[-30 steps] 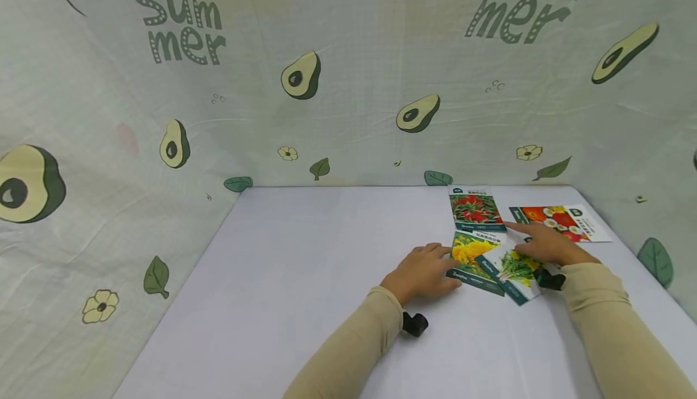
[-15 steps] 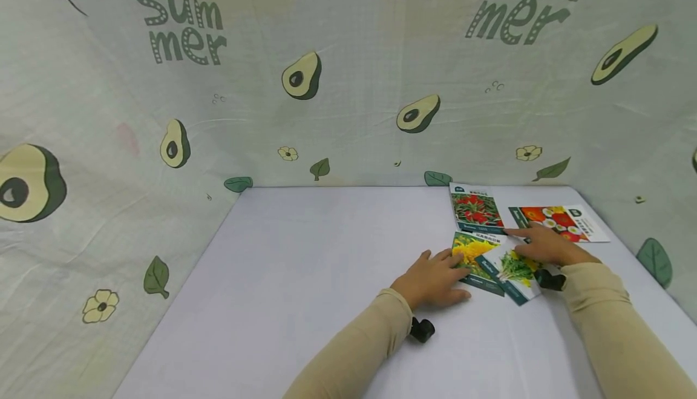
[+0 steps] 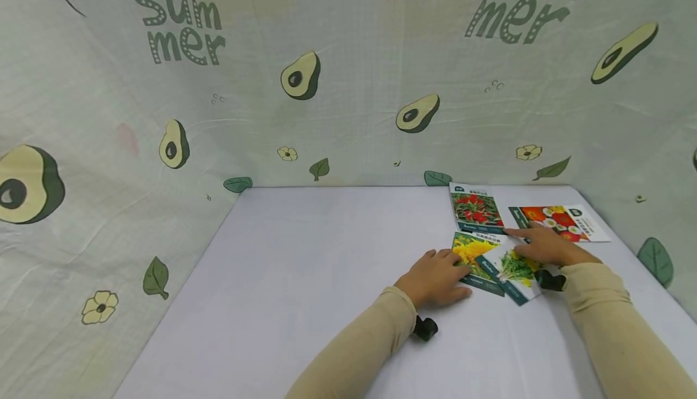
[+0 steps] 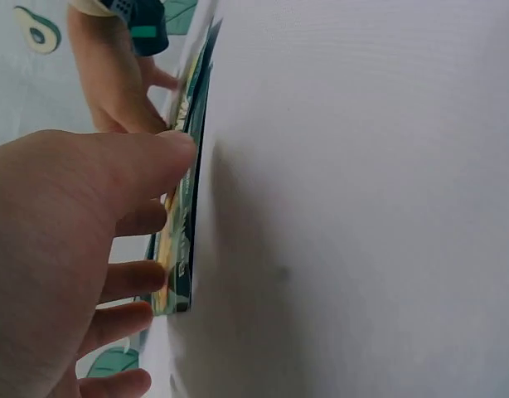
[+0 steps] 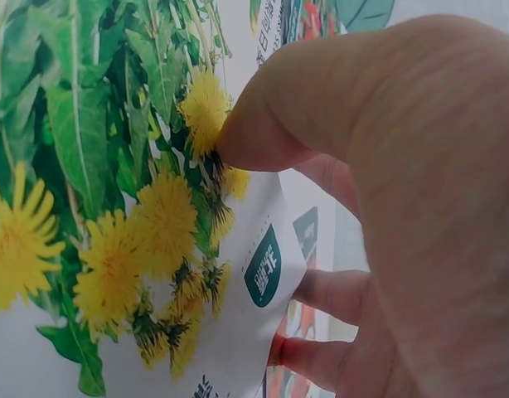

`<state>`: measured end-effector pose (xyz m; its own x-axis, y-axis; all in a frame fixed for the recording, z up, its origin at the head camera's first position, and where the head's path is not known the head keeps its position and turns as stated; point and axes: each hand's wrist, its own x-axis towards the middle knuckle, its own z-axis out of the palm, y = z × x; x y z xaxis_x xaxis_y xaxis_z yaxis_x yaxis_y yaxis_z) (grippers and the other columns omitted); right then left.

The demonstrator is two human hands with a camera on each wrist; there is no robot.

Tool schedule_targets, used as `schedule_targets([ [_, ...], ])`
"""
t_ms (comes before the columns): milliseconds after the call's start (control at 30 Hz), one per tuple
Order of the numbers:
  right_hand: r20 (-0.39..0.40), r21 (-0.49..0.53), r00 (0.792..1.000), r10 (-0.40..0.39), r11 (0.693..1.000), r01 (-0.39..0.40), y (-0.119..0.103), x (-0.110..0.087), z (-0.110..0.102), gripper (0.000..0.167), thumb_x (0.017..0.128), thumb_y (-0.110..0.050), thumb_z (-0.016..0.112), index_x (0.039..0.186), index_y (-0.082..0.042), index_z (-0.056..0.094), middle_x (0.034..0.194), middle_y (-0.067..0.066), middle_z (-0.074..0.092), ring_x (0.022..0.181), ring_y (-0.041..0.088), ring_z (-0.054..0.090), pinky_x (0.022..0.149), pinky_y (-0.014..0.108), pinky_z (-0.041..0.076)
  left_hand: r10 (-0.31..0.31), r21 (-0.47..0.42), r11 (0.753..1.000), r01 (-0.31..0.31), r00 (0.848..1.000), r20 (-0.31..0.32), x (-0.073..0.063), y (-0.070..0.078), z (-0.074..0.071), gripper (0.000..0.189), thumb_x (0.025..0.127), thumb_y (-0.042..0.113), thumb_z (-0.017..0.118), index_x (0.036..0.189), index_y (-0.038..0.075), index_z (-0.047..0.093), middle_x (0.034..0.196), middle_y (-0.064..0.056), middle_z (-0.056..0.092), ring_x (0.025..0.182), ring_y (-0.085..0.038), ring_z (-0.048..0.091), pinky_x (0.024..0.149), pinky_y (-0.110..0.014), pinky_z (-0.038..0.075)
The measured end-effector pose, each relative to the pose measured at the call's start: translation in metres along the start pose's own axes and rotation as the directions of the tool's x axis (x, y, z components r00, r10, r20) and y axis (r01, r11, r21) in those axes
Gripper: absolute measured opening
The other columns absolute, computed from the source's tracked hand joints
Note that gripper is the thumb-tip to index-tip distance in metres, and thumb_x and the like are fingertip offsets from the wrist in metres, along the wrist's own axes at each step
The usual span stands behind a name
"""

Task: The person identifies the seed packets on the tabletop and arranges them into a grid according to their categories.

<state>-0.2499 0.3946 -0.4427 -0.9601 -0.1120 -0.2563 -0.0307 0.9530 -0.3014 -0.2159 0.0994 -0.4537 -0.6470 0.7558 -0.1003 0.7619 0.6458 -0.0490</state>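
Several flat seed packets with plant pictures lie together at the table's right side. My left hand (image 3: pixel 435 278) rests its spread fingertips on the left edge of the yellow-flower packet (image 3: pixel 469 247); its thumb lies near the lower edge. A dandelion packet (image 3: pixel 514 272) overlaps that one at a slant. My right hand (image 3: pixel 550 246) is over its upper end, thumb (image 5: pixel 263 137) on its printed face in the right wrist view. The right index finger stretches left to the lower corner of the red packet (image 3: pixel 476 208). Other right fingertips are partly hidden behind the dandelion packet's edge.
An orange-and-red flower packet (image 3: pixel 563 222) lies sideways beyond my right hand, near the table's right edge. The white table (image 3: pixel 305 278) reaches left and forward. Behind it hangs a cloth (image 3: pixel 348 84) printed with avocados. A small black camera (image 3: pixel 426 329) is on the left wrist.
My left hand has shifted slightly right and down, its fingers further onto the yellow-flower packet. The right index finger has dipped a little at the red packet's lower corner, and that packet has shifted slightly.
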Motion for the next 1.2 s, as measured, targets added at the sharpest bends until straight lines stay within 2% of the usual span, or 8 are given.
schedule_targets([
  [100, 0.007, -0.002, 1.0, 0.0, 1.0, 0.0, -0.001, -0.003, 0.0, 0.064, 0.091, -0.029, 0.063, 0.144, 0.002, 0.047, 0.138, 0.055, 0.02, 0.12, 0.073, 0.027, 0.092, 0.081, 0.03, -0.011, -0.01, 1.0, 0.011, 1.0, 0.006, 0.005, 0.003, 0.0, 0.058, 0.098, 0.064, 0.047, 0.15, 0.039, 0.045, 0.154, 0.014, 0.037, 0.144, -0.006, 0.029, 0.117, -0.036, 0.027],
  [333, 0.002, -0.027, 1.0, -0.013, 1.0, 0.013, -0.004, -0.003, -0.002, 0.064, 0.092, -0.03, 0.062, 0.145, 0.002, 0.046, 0.138, 0.056, 0.021, 0.121, 0.074, 0.028, 0.092, 0.081, 0.031, -0.059, 0.001, 0.998, 0.059, 0.998, 0.033, 0.01, 0.007, 0.003, 0.067, 0.097, 0.069, 0.04, 0.156, 0.037, 0.035, 0.16, 0.021, 0.026, 0.148, -0.004, 0.021, 0.118, -0.037, 0.025],
  [467, -0.004, -0.053, 0.999, -0.045, 0.998, 0.045, -0.004, 0.001, -0.002, 0.063, 0.092, -0.031, 0.063, 0.144, 0.002, 0.049, 0.137, 0.056, 0.023, 0.121, 0.074, 0.028, 0.092, 0.08, 0.031, -0.075, 0.006, 0.997, 0.075, 0.997, 0.017, 0.009, 0.006, 0.004, 0.063, 0.098, 0.069, 0.038, 0.154, 0.04, 0.038, 0.159, 0.022, 0.029, 0.147, -0.004, 0.023, 0.118, -0.039, 0.026],
  [767, -0.008, -0.076, 0.997, -0.073, 0.995, 0.072, -0.004, 0.002, -0.003, 0.06, 0.092, -0.028, 0.062, 0.142, 0.003, 0.05, 0.135, 0.056, 0.026, 0.119, 0.074, 0.031, 0.091, 0.079, 0.034, -0.097, -0.018, 0.995, 0.097, 0.995, 0.02, 0.006, 0.004, -0.002, 0.057, 0.098, 0.065, 0.045, 0.149, 0.039, 0.046, 0.155, 0.021, 0.037, 0.143, -0.006, 0.032, 0.118, -0.039, 0.026],
  [1033, 0.022, -0.047, 0.998, -0.061, 0.997, 0.062, -0.002, 0.002, -0.005, 0.059, 0.092, -0.023, 0.063, 0.143, 0.004, 0.049, 0.135, 0.055, 0.026, 0.117, 0.068, 0.037, 0.091, 0.076, 0.037, -0.101, -0.004, 0.995, 0.101, 0.994, -0.038, 0.003, -0.003, -0.002, 0.049, 0.098, 0.062, 0.049, 0.139, 0.035, 0.058, 0.143, 0.019, 0.052, 0.134, -0.008, 0.045, 0.114, -0.04, 0.032],
  [1200, 0.024, -0.053, 0.998, -0.055, 0.997, 0.056, 0.002, 0.003, -0.006, 0.06, 0.091, -0.023, 0.064, 0.143, 0.003, 0.049, 0.135, 0.055, 0.026, 0.118, 0.07, 0.035, 0.091, 0.076, 0.036, -0.1, 0.016, 0.995, 0.101, 0.993, -0.057, 0.004, -0.004, -0.002, 0.052, 0.097, 0.067, 0.045, 0.136, 0.036, 0.06, 0.14, 0.017, 0.054, 0.13, -0.009, 0.047, 0.111, -0.038, 0.036],
])
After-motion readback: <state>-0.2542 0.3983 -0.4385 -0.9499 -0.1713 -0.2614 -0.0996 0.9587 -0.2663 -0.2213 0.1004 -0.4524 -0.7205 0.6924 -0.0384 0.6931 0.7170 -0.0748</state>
